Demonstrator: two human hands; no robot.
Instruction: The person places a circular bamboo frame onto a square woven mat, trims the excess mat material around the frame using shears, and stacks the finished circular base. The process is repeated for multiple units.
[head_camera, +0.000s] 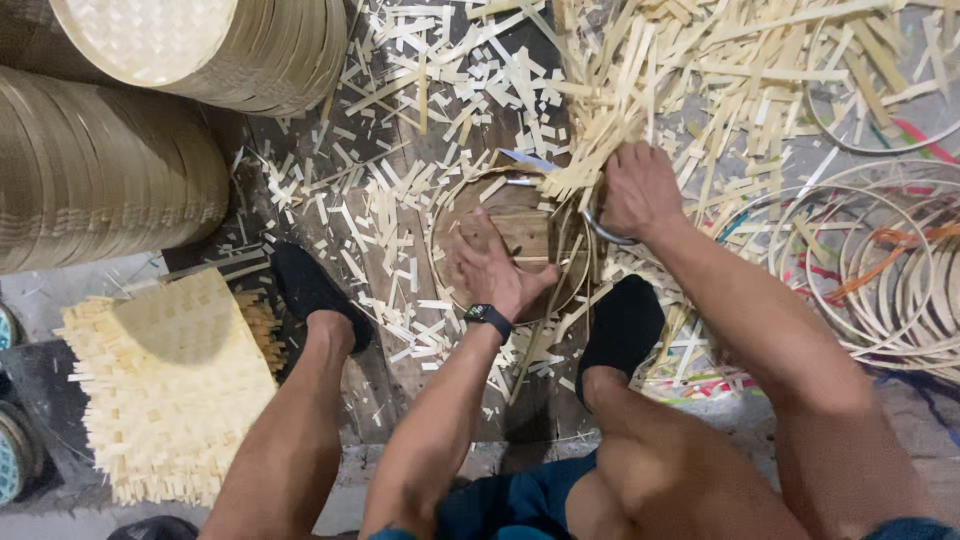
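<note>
My left hand (492, 268), with a black watch on its wrist, presses flat on a round wooden block (520, 225) that sits inside a thin bamboo hoop (437, 215) on the floor between my feet. My right hand (637, 188) is closed around a metal tool (603, 230) at the hoop's right edge, on a bundle of pale bamboo strips (575, 170). A blade tip (525, 160) shows just above the hoop. The part of the tool inside my fist is hidden.
Bamboo offcuts (400, 200) litter the dark floor boards. Stacks of round woven trays (100, 170) lie at the upper left. A pile of square woven mats (170, 380) sits at the lower left. Loose bamboo hoops (880, 270) lie at the right.
</note>
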